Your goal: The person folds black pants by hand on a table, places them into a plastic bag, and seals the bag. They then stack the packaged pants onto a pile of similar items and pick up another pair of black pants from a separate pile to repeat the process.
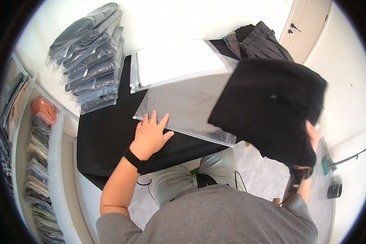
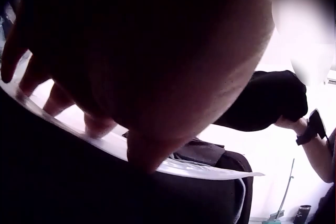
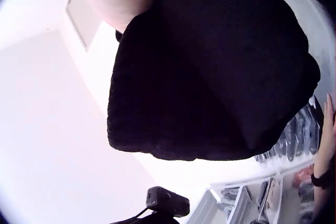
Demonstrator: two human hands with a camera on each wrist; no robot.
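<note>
My left hand (image 1: pixel 149 135) rests with spread fingers on the near edge of a frosted clear zip bag (image 1: pixel 179 101), which lies flat on the black-covered table (image 1: pixel 105 142). In the left wrist view its fingertips press down at the bag's edge. My right hand (image 1: pixel 312 139) grips a folded black garment (image 1: pixel 268 95) by its right side, holding it up over the bag's right end. Most of the right fingers are hidden by the cloth. The right wrist view shows the garment (image 3: pixel 210 77) hanging from the hand as a thick folded bundle.
Beyond the bag lies a stack of white and clear bags (image 1: pixel 179 61). A tall pile of bagged dark clothes (image 1: pixel 93 69) stands at the back left, loose dark garments (image 1: pixel 264 42) at the back right. Shelves of packed clothes (image 1: pixel 38 162) line the left side.
</note>
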